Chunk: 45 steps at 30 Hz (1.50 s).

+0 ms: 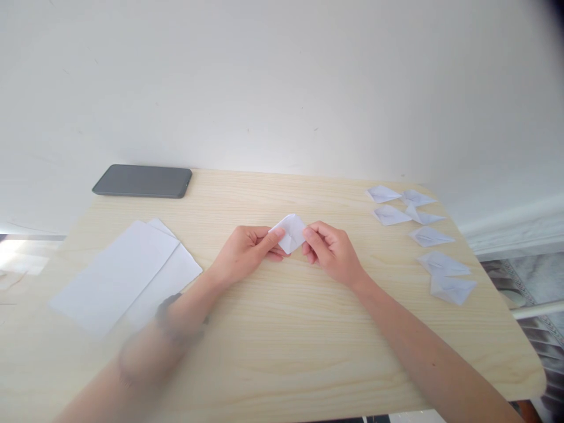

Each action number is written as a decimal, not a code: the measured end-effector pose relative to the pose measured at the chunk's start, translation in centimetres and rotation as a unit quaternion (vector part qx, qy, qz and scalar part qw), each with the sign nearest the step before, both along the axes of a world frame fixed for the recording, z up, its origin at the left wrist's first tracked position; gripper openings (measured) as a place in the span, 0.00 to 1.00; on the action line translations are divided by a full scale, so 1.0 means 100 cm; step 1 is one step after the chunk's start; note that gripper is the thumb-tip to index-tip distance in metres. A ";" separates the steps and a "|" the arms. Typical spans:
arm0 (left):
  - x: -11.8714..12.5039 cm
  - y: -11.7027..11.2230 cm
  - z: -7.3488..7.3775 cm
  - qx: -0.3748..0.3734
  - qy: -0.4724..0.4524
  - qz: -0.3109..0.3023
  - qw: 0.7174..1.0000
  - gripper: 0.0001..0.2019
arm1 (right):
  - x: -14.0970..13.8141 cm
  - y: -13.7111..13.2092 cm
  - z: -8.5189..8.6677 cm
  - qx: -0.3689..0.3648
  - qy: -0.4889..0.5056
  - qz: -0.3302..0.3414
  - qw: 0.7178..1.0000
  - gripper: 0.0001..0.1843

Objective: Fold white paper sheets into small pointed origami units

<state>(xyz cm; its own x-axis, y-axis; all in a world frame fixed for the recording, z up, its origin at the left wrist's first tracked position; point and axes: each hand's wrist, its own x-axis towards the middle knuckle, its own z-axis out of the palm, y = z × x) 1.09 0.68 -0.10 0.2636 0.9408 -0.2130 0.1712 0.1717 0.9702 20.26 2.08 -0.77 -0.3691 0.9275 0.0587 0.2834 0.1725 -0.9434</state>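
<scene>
A small folded piece of white paper [291, 232] is held just above the middle of a light wooden table [282, 341]. My left hand [247, 249] pinches its left side between thumb and fingers. My right hand [331, 249] pinches its right edge, fingers curled. Both forearms reach in from the near edge of the table.
Flat white paper sheets [126, 273] lie stacked at the left. A dark phone [143, 180] lies face down at the far left corner. Several folded white paper pieces [425, 238] are spread along the right side. A white wall stands behind the table.
</scene>
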 end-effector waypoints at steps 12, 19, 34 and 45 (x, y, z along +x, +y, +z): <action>0.000 -0.005 0.002 0.066 0.092 -0.057 0.992 0.19 | -0.004 0.000 -0.003 0.054 0.000 -0.018 0.998 0.10; 0.004 -0.007 0.000 0.025 0.066 -0.053 0.996 0.17 | -0.001 0.000 0.001 0.051 -0.002 -0.015 0.999 0.11; 0.002 -0.004 0.007 0.091 0.096 -0.074 0.988 0.22 | -0.001 0.004 -0.001 0.014 0.015 -0.015 1.000 0.13; 0.001 -0.002 0.001 0.046 0.017 0.014 0.999 0.19 | 0.000 0.002 -0.001 0.011 -0.015 -0.016 1.000 0.13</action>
<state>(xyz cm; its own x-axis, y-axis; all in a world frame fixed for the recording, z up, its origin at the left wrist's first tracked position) 1.22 0.47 -0.03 0.2310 0.9638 -0.1333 0.2000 0.0871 0.9759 20.25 2.33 -0.88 -0.3419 0.9373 0.0679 0.3172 0.1831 -0.9305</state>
